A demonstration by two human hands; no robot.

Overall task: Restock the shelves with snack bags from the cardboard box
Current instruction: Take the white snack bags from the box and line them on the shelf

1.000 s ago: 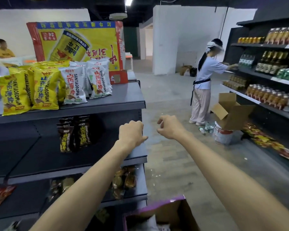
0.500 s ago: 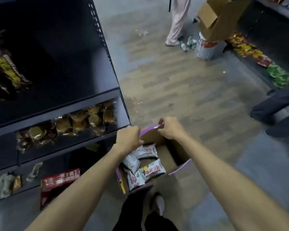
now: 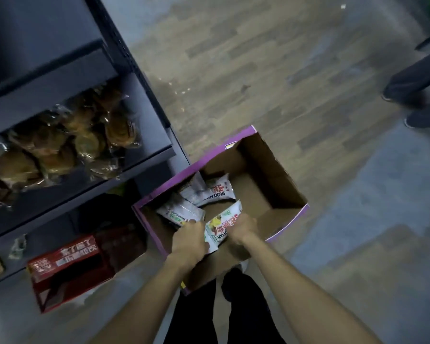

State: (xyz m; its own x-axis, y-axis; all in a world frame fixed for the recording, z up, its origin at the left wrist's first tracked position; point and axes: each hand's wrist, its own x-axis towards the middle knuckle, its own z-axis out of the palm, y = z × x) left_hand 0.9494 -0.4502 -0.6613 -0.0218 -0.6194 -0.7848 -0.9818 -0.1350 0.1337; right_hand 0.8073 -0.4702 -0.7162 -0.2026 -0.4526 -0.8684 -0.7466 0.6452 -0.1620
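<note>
The fingers of both hands are curled down around one snack bag point(image 3: 222, 225), the white one with green and red print. The left hand point(image 3: 189, 240) grips its near left end and the right hand point(image 3: 242, 228) holds its right edge. The fingertips are tucked under the knuckles, so I cannot tell how deep the hold goes. Two hands on one light bag looks to me like gathering it up squarely so it doesn't crumple, or perhaps getting ready to scoop up a neighbour with it.

The bag is inside the cardboard box point(image 3: 271, 167), low down in its near left part. Just beyond it, a second bag point(image 3: 180, 212) lies close by the left hand, and a third bag point(image 3: 217, 192) sits farther back towards the left wall. The right half of the box shows bare cardboard, so I'd judge most of the stock is already out.

The box stands open on the floor point(image 3: 271, 78), its far left side just beside the foot of the shelves point(image 3: 144, 155), which makes it handy for lifting bags straight across. On a shelf to the left lie wrapped pastries point(image 3: 90, 135). Lower and nearer, a red carton point(image 3: 67, 264) sits at the shelves' base. Far right, another person's legs point(image 3: 412, 93) stand well apart from the box.
</note>
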